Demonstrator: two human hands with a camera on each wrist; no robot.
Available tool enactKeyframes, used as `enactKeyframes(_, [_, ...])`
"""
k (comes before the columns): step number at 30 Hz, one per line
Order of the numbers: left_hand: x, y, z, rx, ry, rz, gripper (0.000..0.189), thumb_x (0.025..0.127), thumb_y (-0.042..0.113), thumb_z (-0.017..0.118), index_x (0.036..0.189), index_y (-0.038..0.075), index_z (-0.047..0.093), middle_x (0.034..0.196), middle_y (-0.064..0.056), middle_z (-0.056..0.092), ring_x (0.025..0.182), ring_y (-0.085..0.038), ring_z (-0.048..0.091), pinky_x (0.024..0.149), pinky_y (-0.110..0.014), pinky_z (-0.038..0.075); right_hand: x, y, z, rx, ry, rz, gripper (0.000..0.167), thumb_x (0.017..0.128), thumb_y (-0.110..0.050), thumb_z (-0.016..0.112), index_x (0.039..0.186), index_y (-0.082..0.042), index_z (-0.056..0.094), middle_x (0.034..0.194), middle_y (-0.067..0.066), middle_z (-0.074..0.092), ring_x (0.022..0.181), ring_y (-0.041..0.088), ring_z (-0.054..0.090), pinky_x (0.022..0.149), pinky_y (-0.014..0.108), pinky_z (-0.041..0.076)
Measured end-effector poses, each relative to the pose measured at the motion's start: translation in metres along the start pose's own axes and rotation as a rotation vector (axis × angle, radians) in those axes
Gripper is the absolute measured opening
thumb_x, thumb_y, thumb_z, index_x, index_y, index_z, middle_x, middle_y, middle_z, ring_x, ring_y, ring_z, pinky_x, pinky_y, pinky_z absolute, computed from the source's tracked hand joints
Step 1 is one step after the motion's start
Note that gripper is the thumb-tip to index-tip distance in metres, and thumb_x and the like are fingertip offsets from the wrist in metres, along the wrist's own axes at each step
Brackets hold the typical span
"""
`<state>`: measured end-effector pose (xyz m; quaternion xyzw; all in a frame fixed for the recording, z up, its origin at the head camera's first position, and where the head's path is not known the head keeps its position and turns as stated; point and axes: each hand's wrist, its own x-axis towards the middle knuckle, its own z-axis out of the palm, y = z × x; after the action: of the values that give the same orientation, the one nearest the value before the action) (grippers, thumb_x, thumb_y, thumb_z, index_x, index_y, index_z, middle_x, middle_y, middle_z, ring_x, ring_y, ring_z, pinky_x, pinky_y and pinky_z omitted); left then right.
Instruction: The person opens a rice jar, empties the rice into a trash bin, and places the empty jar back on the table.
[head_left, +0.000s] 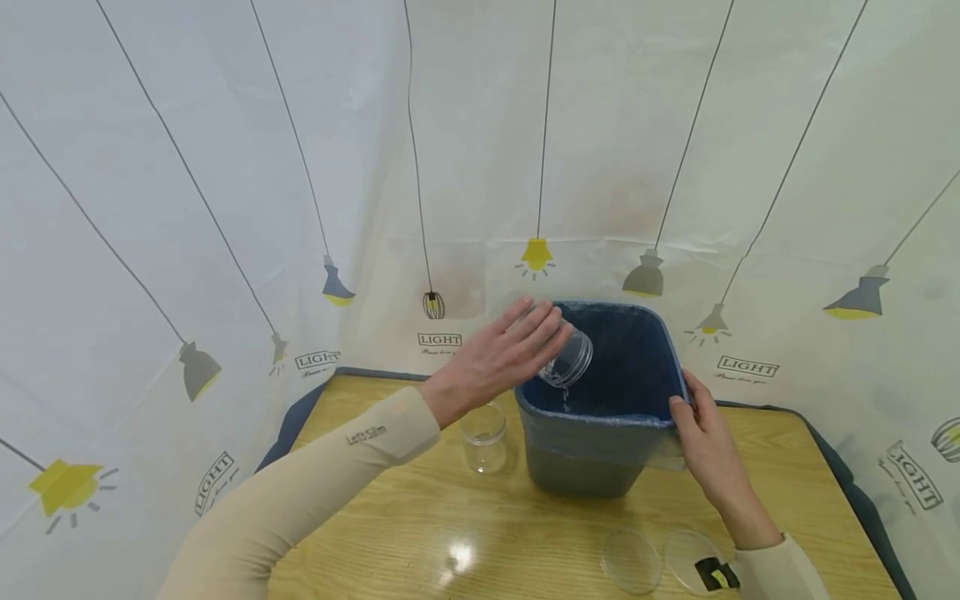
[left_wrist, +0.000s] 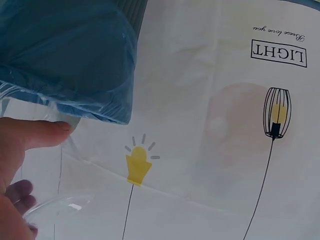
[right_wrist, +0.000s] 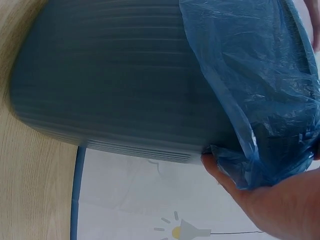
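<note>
A clear jar (head_left: pixel 573 358) is tipped on its side over the mouth of a dark bin (head_left: pixel 585 471). My left hand (head_left: pixel 501 354) grips the jar from above and behind, and clear bits or drops fall from its mouth into the bin. In the left wrist view, thumb and fingers wrap the see-through jar (left_wrist: pixel 42 160) beside the blue liner. The right hand (head_left: pixel 711 454) holds the bin's right rim; in the right wrist view its fingers pinch the blue bag (right_wrist: pixel 260 75) folded over the edge. What lies deep in the bin is hidden.
Left of the bin, a second clear jar (head_left: pixel 485 446) stands upright on the wooden table (head_left: pixel 390 517). Two clear round lids (head_left: pixel 632 565) lie near the front edge, one with a black and yellow piece (head_left: pixel 714 575) on it. A lamp-printed white sheet (head_left: pixel 480 150) surrounds the table.
</note>
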<state>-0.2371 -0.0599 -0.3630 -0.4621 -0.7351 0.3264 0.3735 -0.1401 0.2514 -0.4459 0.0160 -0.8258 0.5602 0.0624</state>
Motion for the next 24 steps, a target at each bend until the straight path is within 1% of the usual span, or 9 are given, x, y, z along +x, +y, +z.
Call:
enactKeyframes(2, [0.0011,-0.0006,-0.0013,0.005,-0.015,0.010,0.066,0.098,0.007,0.062,0.158,0.007,0.036,0.155,-0.016,0.043,0.143,-0.033,0.040,0.125,-0.052,0.018,-0.0001,0.0001,-0.0001,0.000,-0.001,-0.001,0.063,0.114,-0.026,0.034,0.164,0.003,0.008,0.162,0.034,0.024,0.147,0.045,0.031,0.089,-0.001,0.030])
enactKeyframes(6, [-0.0011,-0.0023,-0.0034,0.023,-0.067,0.054,0.069,0.099,0.010,0.064,0.161,0.008,0.033,0.159,-0.016,0.039,0.148,-0.032,0.037,0.126,-0.053,0.014,-0.0009,0.0002,-0.0004,0.004,-0.005,0.004,0.063,0.114,-0.026,0.034,0.164,0.002,0.007,0.163,0.034,0.024,0.147,0.045,0.031,0.089,-0.001,0.030])
enactKeyframes(9, [-0.0025,-0.0037,-0.0036,0.030,-0.061,0.064,0.070,0.100,0.010,0.065,0.161,0.007,0.032,0.159,-0.017,0.039,0.148,-0.032,0.037,0.126,-0.053,0.015,-0.0011,-0.0002,-0.0007,0.009,-0.006,0.006,0.064,0.114,-0.027,0.034,0.164,0.002,0.007,0.163,0.033,0.023,0.147,0.045,0.031,0.089,-0.001,0.030])
enactKeyframes(14, [-0.0014,-0.0048,-0.0039,0.046,-0.026,0.061,0.069,0.100,0.009,0.064,0.161,0.007,0.031,0.158,-0.017,0.040,0.146,-0.032,0.038,0.125,-0.053,0.018,-0.0015,-0.0003,-0.0013,0.018,-0.011,0.010,0.064,0.114,-0.028,0.034,0.164,0.001,0.006,0.163,0.033,0.022,0.147,0.045,0.029,0.089,0.000,0.030])
enactKeyframes(24, [-0.0019,-0.0014,-0.0050,0.042,-0.059,0.050,0.074,0.098,0.012,0.066,0.162,0.005,0.029,0.159,-0.018,0.039,0.147,-0.033,0.037,0.125,-0.054,0.018,-0.0014,0.0007,-0.0007,0.020,-0.007,0.008,0.065,0.114,-0.029,0.034,0.164,0.001,0.007,0.163,0.033,0.023,0.147,0.044,0.030,0.090,0.000,0.030])
